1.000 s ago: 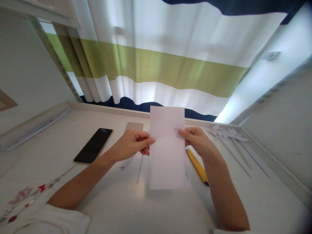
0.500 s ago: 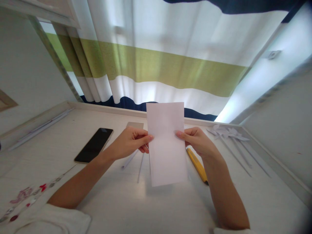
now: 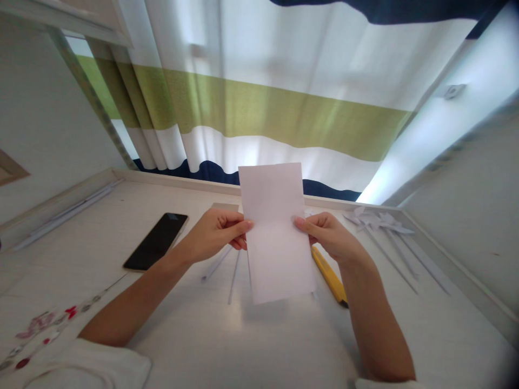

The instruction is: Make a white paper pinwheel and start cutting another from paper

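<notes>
A rectangular sheet of white paper (image 3: 275, 243) is held up above the table, its long side running up and down. My left hand (image 3: 221, 232) pinches its left edge, thumb on the near face and fingers behind. At the opposite edge my right hand (image 3: 328, 232) has the same kind of pinch. Below my right hand lies a yellow utility knife (image 3: 329, 276). Thin white paper sticks (image 3: 218, 263) lie on the table beneath my left hand, partly hidden by the sheet.
A black phone (image 3: 156, 241) lies left of my left hand. Several white folded paper shapes on sticks (image 3: 379, 221) rest at the back right. Long paper rolls (image 3: 68, 215) lie along the left edge. A striped curtain (image 3: 259, 108) hangs behind the white table (image 3: 194, 346).
The sheet has risen slightly and tilted, its top edge shifting a little to the left. Both hands keep their hold on it.
</notes>
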{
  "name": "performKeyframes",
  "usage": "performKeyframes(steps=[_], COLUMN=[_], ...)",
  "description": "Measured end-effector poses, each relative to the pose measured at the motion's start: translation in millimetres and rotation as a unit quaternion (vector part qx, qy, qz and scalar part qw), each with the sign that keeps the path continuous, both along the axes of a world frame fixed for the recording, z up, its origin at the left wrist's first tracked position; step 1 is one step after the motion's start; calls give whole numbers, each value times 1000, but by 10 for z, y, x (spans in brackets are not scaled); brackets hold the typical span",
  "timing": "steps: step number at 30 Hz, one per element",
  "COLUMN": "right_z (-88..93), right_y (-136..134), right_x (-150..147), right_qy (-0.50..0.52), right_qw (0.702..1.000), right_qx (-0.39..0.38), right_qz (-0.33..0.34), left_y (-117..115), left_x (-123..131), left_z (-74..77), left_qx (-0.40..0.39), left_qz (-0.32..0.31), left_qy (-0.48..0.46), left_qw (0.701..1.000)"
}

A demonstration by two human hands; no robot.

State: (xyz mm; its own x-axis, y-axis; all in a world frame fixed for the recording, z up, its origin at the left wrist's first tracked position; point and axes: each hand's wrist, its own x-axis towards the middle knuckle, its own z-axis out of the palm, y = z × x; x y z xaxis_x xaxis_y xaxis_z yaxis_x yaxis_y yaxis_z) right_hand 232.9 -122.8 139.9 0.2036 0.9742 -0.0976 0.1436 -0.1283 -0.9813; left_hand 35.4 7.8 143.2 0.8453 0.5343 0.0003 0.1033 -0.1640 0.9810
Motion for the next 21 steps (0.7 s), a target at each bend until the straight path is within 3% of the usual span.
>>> performKeyframes(steps=[14,21], right_z=[24,33], right_y=[-33,-44], right_x=[-4,-8], right_qy=[-19,-16], right_qw=[999,999], right_qx=[-9,-4], right_qz=[45,34], left_y=[31,40], left_x=[32,31], left_z=[-24,-40], left_qx=[-2,8], left_qz=[32,53], left_qy=[-34,-43], left_qw=[999,998])
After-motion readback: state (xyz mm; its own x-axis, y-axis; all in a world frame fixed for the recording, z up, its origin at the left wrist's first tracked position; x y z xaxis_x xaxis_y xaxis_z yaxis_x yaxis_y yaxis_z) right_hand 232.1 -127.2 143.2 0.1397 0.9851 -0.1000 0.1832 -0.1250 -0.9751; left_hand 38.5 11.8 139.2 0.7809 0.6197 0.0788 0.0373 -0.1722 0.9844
